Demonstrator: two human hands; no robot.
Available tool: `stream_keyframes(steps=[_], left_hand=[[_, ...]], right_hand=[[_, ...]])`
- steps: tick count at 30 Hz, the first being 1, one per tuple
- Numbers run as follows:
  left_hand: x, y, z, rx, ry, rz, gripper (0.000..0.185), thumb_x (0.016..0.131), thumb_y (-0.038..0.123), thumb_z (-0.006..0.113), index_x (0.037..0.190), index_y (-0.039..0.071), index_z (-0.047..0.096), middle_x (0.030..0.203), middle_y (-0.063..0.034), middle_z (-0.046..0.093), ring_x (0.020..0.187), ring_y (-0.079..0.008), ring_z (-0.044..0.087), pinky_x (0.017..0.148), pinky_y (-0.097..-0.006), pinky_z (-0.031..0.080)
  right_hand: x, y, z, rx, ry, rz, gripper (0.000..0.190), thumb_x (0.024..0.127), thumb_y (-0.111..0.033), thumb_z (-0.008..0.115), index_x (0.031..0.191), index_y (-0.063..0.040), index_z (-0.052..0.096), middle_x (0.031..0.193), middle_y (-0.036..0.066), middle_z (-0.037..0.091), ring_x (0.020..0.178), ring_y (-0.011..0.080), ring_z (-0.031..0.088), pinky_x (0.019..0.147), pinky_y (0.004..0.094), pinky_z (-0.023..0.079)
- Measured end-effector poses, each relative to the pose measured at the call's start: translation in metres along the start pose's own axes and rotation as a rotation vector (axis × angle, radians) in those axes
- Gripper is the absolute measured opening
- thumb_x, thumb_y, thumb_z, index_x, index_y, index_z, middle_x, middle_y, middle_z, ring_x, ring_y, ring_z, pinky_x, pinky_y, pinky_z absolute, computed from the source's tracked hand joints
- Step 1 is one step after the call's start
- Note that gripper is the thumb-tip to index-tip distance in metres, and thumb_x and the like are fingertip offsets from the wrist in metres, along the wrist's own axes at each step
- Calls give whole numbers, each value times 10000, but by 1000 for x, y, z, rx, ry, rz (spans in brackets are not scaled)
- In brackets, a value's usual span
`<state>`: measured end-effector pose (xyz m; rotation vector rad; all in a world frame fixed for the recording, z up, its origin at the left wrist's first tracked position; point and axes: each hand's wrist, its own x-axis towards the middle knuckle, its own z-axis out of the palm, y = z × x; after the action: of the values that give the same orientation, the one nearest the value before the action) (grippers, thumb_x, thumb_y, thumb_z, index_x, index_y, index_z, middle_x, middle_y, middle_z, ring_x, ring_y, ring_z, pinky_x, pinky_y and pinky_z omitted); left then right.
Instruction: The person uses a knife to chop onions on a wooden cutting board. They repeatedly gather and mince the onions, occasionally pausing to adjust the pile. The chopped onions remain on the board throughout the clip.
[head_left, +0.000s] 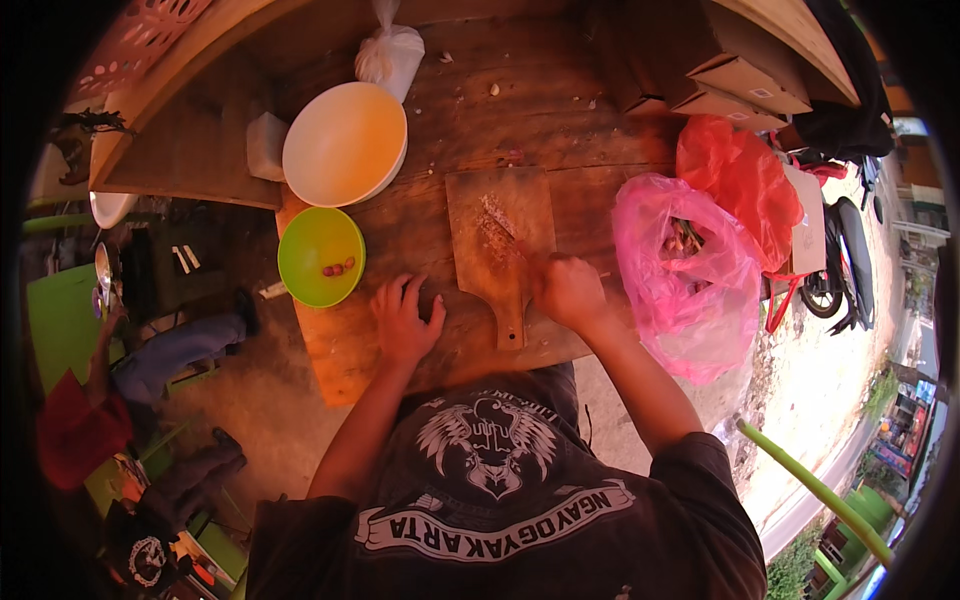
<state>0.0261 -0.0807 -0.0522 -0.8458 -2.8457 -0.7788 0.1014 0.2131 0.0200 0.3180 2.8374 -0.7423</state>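
A wooden cutting board (469, 266) with a short handle lies on the wooden table in front of me. My right hand (574, 292) is closed around the handle of a knife (504, 222), whose blade lies across the board. Small pale chopped bits (491, 206) are scattered along the blade. To the left of the board, my left hand (405, 319) rests on the tabletop, fingers spread and holding nothing. Beyond it stands a lime-green bowl (315, 236) with a few small reddish bulbs, apparently shallots (339, 267), inside.
A large white bowl (345, 142) stands behind the green one, beside a tied plastic bag (394, 60). At right are a pink plastic bag (697, 322) holding shallot-like bulbs, a red plastic bag (742, 187) and cardboard boxes (739, 97). People sit off to the left.
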Motion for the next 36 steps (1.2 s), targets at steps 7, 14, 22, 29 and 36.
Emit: stream_keyframes(steps=[7,14,22,29,36], left_hand=[[2,-3,0,4,6,6,464,888,277,792,1310,116,686,1295,-116,608,1246,-357,557,1058,-515,421],[2,-3,2,-10,28,10,458,886,255,798,1306,109,690,1297,-124,605,1235,-364,559,1059,-517,426],[8,-1,1,-20,53,38,468,875,219,804,1310,91,689,1284,-134,605,1207,-372,564,1050,-511,437],[7,-1,0,1,43,26,470,872,223,807,1311,99,694,1277,-138,605,1217,-370,562,1052,-512,437],[5,-1,1,-10,39,25,469,881,252,795,1315,113,684,1290,-124,601,1231,-364,556,1059,-528,423]], right_hand=[[11,-1,-7,27,98,-37,569,966,-237,628,1534,-204,626,819,210,735,768,432,737,716,568,594],[18,-7,-12,52,146,-42,627,886,-177,635,1513,-182,648,808,234,728,760,443,732,724,561,597],[25,-3,-10,52,143,-43,458,983,-157,611,1428,-168,722,763,219,711,746,428,722,713,558,573],[29,-4,-15,90,82,18,632,885,-172,633,1517,-178,644,840,246,739,811,464,736,767,586,592],[33,4,-14,61,180,-16,463,999,-173,591,1447,-195,704,804,232,725,760,453,724,724,580,580]])
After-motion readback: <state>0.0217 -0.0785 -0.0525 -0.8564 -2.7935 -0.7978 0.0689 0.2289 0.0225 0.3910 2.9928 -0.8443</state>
